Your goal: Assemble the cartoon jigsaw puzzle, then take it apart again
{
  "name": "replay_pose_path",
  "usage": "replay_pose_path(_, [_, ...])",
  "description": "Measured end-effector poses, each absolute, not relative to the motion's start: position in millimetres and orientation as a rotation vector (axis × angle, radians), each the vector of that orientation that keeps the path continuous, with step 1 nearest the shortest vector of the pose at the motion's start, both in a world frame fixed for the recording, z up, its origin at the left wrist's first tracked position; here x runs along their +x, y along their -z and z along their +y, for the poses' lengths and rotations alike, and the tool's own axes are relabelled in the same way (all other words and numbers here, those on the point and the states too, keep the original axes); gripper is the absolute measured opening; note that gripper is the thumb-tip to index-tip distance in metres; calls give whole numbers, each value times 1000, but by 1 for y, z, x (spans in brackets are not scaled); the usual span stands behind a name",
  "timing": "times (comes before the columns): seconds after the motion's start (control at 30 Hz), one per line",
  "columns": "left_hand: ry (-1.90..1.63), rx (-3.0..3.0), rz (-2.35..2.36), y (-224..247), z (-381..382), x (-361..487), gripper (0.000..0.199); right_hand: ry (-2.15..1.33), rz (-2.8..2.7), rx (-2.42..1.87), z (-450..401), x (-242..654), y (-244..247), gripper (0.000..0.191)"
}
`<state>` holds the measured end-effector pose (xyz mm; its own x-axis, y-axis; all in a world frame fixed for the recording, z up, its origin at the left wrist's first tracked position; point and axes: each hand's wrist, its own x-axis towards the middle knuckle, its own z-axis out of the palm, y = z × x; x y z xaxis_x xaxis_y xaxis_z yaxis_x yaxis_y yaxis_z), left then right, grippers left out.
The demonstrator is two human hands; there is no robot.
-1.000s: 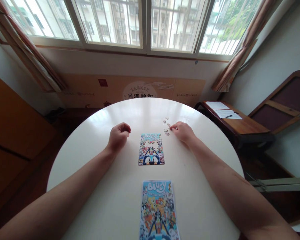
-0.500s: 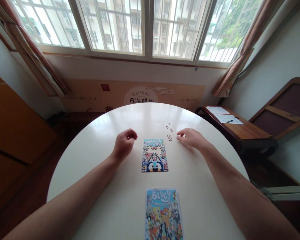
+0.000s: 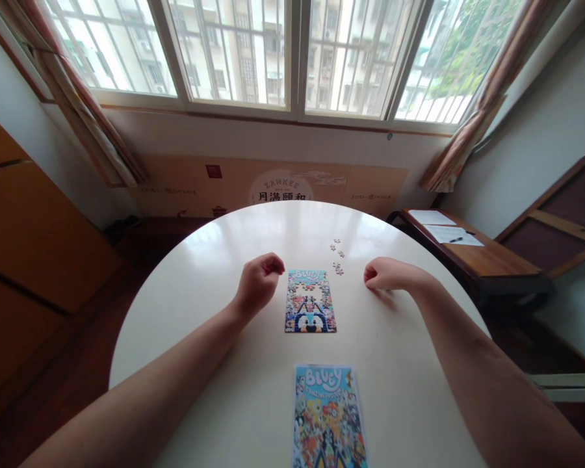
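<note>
A small jigsaw puzzle (image 3: 311, 318) with a blue dog face lies flat on the white round table (image 3: 185, 279), with a gap in its upper middle. Just left of its top corner rests my left hand (image 3: 262, 279), its fingers curled closed; whatever they might hold is hidden. Several loose pieces (image 3: 338, 268) are scattered behind the puzzle to the right. My right hand (image 3: 389, 273) is to the right of these pieces, fingers folded in, and its fingertips are too hidden to show any piece. Nearer to me lies a printed Bluey picture sheet (image 3: 329, 416).
Beyond the table, a printed cardboard panel (image 3: 234, 185) stands under the barred windows. At the right is a wooden side table (image 3: 497, 257) with papers (image 3: 448, 234) and a pen on it. An orange cabinet (image 3: 24, 227) stands at the left.
My right hand has moved away from the loose pieces, to the right, and its fingers have folded in. My left hand remains closed beside the puzzle. The camera view has shifted slightly.
</note>
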<state>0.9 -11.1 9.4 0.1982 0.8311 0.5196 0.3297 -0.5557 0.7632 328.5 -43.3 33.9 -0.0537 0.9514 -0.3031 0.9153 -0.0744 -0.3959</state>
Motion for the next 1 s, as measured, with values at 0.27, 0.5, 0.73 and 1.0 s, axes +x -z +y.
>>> replay_pose_path(0.27, [-1348, 2037, 1067, -11, -13, 1, 18, -880, -2043, -2105, -44, 341, -35, 25])
replay_pose_path(0.5, [-1357, 2034, 1117, -10, -2, -6, 18, -933, -1950, -2164, -45, 336, -37, 18])
replay_pose_path(0.73, [-1175, 2349, 1115, -11, 3, -8, 28, -1221, -1941, -2011, -51, 340, -41, 14])
replay_pose_path(1.0, [-918, 2532, 886, -1, 0, -1, 48, -1108, -1912, -1658, -52, 313, -50, 22])
